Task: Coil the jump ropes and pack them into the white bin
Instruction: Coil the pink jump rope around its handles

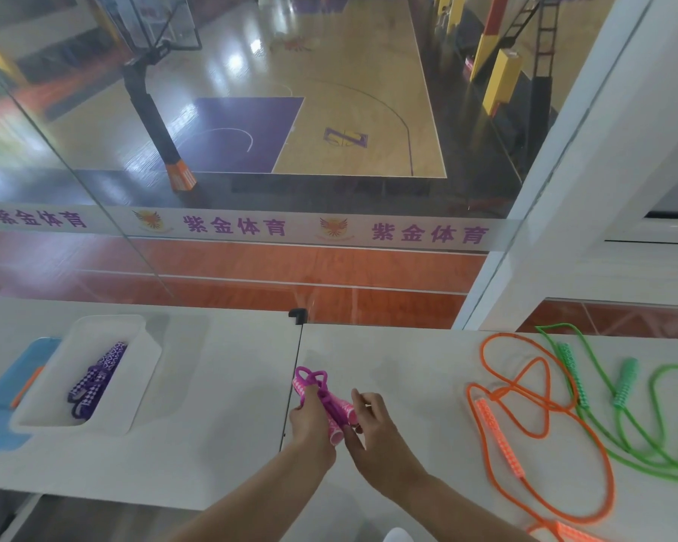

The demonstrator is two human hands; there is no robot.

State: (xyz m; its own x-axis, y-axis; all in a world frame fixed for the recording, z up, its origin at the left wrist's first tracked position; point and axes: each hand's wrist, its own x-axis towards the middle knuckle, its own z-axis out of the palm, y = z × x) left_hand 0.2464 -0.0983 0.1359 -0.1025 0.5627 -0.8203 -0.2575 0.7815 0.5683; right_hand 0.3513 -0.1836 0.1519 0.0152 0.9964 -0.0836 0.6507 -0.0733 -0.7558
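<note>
two hands meet nearest me over the white table (220,424). my left hand (310,422) is curled round the pink jump rope (327,400), bundled with its patterned handles side by side and small loops of magenta cord poking out at the far end. my right hand (372,420) sits just beside it, fingers loosely bent at the bundle's near end; whether it actually pinches the cord i cannot tell. i judge the bundle light, the cord soft and springy, so it will want to uncoil; best held across the wrapped middle, over both stiff handles. off to my right the orange jump rope (541,436) and the green jump rope (642,424) sprawl loose and overlapping, thin glossy cords with textured grips. further left stands the white bin (141,385), a smooth rounded plastic tub, with a purple jump rope (96,379) already coiled inside. beyond the glass lies a polished wooden basketball court (329,111).
</note>
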